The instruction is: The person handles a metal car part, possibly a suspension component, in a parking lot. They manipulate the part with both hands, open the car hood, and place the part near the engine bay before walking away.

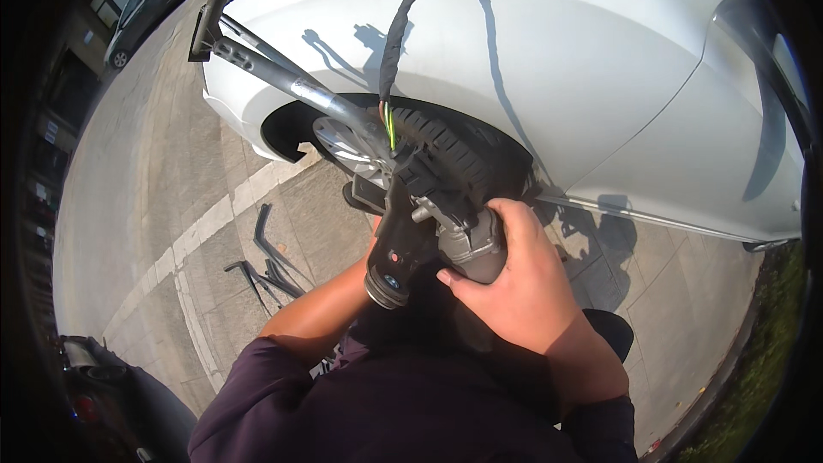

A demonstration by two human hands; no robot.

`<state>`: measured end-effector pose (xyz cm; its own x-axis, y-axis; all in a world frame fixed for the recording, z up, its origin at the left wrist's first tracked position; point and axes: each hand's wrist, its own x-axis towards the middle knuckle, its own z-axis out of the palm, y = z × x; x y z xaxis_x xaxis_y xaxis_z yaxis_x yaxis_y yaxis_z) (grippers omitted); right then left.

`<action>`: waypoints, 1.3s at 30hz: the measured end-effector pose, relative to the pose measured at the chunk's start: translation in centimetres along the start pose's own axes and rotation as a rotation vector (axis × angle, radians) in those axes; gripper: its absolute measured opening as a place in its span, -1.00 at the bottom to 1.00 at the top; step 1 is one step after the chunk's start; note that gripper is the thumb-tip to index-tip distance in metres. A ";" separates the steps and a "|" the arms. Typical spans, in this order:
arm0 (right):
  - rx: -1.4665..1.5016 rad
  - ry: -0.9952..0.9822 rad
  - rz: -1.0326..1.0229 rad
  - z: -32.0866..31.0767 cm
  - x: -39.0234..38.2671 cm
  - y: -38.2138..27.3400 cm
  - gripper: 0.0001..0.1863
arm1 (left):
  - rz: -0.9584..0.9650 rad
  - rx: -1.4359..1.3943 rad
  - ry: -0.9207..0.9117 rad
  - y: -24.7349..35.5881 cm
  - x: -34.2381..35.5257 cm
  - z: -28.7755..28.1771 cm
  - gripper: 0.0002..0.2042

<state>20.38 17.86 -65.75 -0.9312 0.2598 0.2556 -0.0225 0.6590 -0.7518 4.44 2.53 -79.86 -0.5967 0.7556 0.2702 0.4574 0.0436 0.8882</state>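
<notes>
Housing [474, 259] cupped in the curled right hand [533, 283] needs steadying to spare far wires [391, 126]; the mostly hidden left hand's grip is unclear.

Sunlit paving [206, 159] beside a white car [566, 51], grass [761, 369] at right

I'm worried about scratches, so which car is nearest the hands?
The white car, its front tyre just beyond the grey metal housing in the right hand; the grey car stands far off, upper left.

Right grip [533, 291] curled, thumb [467, 288] spread
</notes>
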 end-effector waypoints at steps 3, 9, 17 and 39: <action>0.054 -0.007 0.043 0.0 0.0 0.0 -0.26 | -0.023 -0.006 -0.081 -0.2 0.0 -0.3 -0.63; 0.047 -0.053 0.073 -0.2 0.1 0.1 -0.30 | -0.017 0.023 -0.114 0.0 -0.2 -0.5 -0.64; 0.066 -0.145 0.118 -0.2 0.3 1.0 -0.31 | 0.005 0.066 -0.135 0.0 0.3 0.0 -0.65; 0.113 -0.073 0.129 0.1 0.4 0.8 -0.47 | 0.153 0.539 -0.201 0.3 1.7 -1.3 -0.68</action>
<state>19.92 18.40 -66.33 -0.9528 0.2826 0.1110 0.0619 0.5388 -0.8401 2.65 2.98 -78.62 -0.3852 0.8861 0.2579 0.8299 0.2104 0.5167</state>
